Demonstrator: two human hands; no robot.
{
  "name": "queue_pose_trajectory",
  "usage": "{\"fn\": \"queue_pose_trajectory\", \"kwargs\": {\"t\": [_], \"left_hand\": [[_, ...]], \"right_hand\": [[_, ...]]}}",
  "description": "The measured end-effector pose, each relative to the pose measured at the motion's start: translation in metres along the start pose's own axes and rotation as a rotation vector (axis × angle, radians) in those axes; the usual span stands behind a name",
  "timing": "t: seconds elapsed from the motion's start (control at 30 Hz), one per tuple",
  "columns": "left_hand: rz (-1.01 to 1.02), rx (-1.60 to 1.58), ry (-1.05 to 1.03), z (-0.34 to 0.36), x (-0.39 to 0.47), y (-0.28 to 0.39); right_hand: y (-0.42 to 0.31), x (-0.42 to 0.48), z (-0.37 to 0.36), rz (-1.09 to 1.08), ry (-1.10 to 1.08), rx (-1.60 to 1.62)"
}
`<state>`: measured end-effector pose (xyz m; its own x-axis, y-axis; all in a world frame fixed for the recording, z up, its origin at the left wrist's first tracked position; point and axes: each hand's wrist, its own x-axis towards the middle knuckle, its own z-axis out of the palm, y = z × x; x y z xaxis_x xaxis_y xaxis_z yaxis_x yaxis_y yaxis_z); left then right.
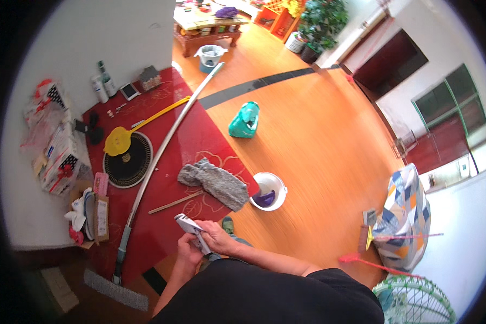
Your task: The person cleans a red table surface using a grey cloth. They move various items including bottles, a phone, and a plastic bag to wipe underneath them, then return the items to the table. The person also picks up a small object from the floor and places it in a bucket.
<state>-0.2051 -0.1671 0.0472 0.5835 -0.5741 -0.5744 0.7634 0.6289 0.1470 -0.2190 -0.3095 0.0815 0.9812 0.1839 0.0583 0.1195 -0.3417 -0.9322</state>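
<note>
A white, rolled-looking item with dark print is held by both hands in front of my body; what it is cannot be told. My left hand grips its lower left side, and my right hand closes on its right side. Beyond them, a crumpled grey cloth lies at the corner of the red table. Beside the cloth is a thin wooden stick. A flat mop's long pole slants across the table, and its grey head hangs past the near edge.
On the table are a yellow fly swatter, a round black mat, bottles and a cardboard box. A white bucket with something purple inside and a green bag stand on the floor. Brooms lean right.
</note>
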Motion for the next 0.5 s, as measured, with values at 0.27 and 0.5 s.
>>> {"fn": "queue_pose_trajectory", "kwargs": {"t": [0.27, 0.5], "left_hand": [[-0.184, -0.023, -0.077, -0.005, -0.001, -0.042], [-0.278, 0.081, -0.027, 0.044, 0.013, -0.121]], "right_hand": [[0.006, -0.059, -0.014, 0.126, 0.044, -0.218], [0.005, -0.127, -0.073, 0.242, 0.402, -0.458]]}}
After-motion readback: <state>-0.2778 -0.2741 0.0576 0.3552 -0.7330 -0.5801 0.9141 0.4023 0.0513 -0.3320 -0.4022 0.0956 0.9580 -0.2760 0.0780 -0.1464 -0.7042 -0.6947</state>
